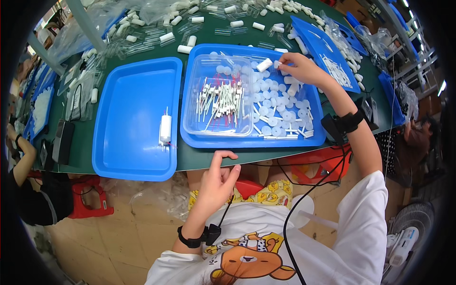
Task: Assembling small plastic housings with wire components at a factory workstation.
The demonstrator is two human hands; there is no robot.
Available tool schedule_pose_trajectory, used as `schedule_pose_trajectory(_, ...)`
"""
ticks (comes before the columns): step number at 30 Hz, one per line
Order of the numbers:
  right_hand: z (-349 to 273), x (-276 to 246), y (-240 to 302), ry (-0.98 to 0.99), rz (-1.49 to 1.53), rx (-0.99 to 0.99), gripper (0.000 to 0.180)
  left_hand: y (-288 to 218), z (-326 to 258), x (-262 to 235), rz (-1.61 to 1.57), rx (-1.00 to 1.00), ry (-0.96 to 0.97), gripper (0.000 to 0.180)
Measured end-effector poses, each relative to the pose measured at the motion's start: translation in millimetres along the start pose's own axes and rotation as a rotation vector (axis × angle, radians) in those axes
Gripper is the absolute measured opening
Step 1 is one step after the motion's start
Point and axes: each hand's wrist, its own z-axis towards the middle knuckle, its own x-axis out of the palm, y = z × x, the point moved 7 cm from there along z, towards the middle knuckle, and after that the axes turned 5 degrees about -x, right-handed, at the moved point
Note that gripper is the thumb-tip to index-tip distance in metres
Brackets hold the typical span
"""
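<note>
My right hand (302, 70) is over the far right part of a large blue tray (216, 142). Its fingertips pinch a small translucent white disc (277, 64), next to a white cylinder (264, 65). Below it in the tray are many loose translucent discs (272, 121) and short white rods (280, 137). A clear plastic box (192, 124) in the tray's left half holds thin white sticks with red wires (222, 100). In front of the tray's near edge, my left hand (217, 184) is empty, index finger bent and thumb apart.
Another blue tray (130, 114) to the left holds one white cylinder with wires (165, 129). Clear tubes (142, 43) and white cylinders (197, 20) litter the table's far side. A tilted blue tray (313, 40) lies far right. Black cables (290, 216) hang by my right arm.
</note>
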Motion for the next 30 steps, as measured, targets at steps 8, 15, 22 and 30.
schedule_pose_trajectory(8, -64.3, -12.5, 51.2, -0.156, 0.808, -0.070, 0.025, -6.4, -11.5, 8.6, -0.233, -0.081, 0.277, 0.021)
schedule_pose_trajectory(15, -160.9, 63.7, 121.9, 0.092, 1.719, -0.149, 0.027, -56.9, -23.3, 33.0, -0.636, 0.251, 0.197, 0.030)
schedule_pose_trajectory(22, -193.2, 105.9, 127.7, 0.061, 1.981, -0.106, 0.025, -46.9, -19.2, 29.8, -0.608, 0.380, 0.130, 0.017)
schedule_pose_trajectory(30, -208.7, 131.7, 107.4, 0.009, 2.063, -0.026, 0.031, -45.5, -26.1, 27.8, -0.668, 0.227, 0.173, 0.019)
